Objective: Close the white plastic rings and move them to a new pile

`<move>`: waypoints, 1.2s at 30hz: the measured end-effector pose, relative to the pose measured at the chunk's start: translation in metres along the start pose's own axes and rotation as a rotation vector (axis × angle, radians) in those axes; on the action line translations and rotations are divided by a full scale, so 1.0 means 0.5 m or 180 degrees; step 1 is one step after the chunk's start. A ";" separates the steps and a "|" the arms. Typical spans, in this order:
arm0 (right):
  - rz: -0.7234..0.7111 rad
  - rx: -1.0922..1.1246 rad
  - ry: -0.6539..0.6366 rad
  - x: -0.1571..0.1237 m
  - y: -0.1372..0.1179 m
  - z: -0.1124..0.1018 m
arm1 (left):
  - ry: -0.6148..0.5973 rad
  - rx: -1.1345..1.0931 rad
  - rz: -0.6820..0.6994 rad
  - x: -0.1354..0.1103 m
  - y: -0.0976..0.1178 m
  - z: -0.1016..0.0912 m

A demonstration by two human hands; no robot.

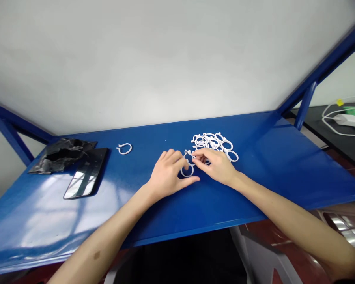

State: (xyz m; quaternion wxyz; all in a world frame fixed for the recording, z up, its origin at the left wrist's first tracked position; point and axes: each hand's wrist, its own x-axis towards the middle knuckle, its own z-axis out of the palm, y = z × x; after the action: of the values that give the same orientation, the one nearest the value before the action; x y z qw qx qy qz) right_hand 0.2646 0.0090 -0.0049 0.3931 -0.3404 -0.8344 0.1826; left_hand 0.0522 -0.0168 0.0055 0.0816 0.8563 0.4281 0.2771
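Observation:
Many thin white rings with small knobbed ends, which look like curtain rings, lie in a loose pile [214, 142] on the blue table. My right hand [215, 165] is at the pile's near left side, thumb and forefinger pinched on a white ring [185, 154]. Beside it, my left hand [169, 173] has its thumb stretched out and apart from the bent fingers. Another ring [187, 176] is under those fingertips, partly covered; whether they touch it is hard to tell. One single ring [125, 153] lies apart, farther left on the table.
A black phone [84, 177] and a crumpled black plastic bag [57, 154] lie at the left of the blue table [154, 138]. Blue frame bars [304, 104] rise at both sides. On a dark surface to the right sits a white charger with cable [347, 119].

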 end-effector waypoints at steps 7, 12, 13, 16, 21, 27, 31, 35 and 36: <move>0.0046 -0.0230 0.0219 0.007 0.003 -0.019 | -0.0621 0.0497 0.0504 -0.001 -0.005 0.006; 0.0188 -0.0281 0.0403 0.013 0.004 -0.033 | -0.0622 0.0978 0.0190 0.003 -0.035 -0.009; 0.0191 -0.0257 0.0399 0.014 0.005 -0.034 | -0.0532 0.1100 0.0029 0.003 -0.042 -0.013; 0.0096 -0.0185 0.0346 0.012 0.004 -0.031 | -0.0167 0.1210 -0.0441 0.006 -0.056 -0.025; -0.0244 -0.0080 0.0311 0.005 -0.007 -0.021 | 0.0393 -0.0001 -0.0499 0.010 -0.032 -0.035; -0.0607 -0.0070 0.0235 -0.004 -0.025 -0.006 | 0.0520 -0.1188 -0.0692 0.005 0.001 -0.006; -0.0899 -0.0036 0.0254 -0.009 -0.032 0.001 | 0.0416 -0.1368 -0.0630 0.000 -0.007 -0.001; -0.1056 -0.0146 0.0179 -0.016 -0.036 0.003 | 0.0300 -0.1390 -0.0409 -0.002 -0.012 -0.008; -0.1076 -0.0183 0.0147 -0.017 -0.036 0.004 | 0.0265 -0.1398 -0.0371 -0.002 -0.012 -0.009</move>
State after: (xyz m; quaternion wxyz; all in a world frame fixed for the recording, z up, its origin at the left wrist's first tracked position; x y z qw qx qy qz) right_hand 0.2594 -0.0098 -0.0002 0.4274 -0.2104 -0.8754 0.0822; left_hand 0.0451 -0.0142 0.0067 0.2641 0.7797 0.4092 0.3935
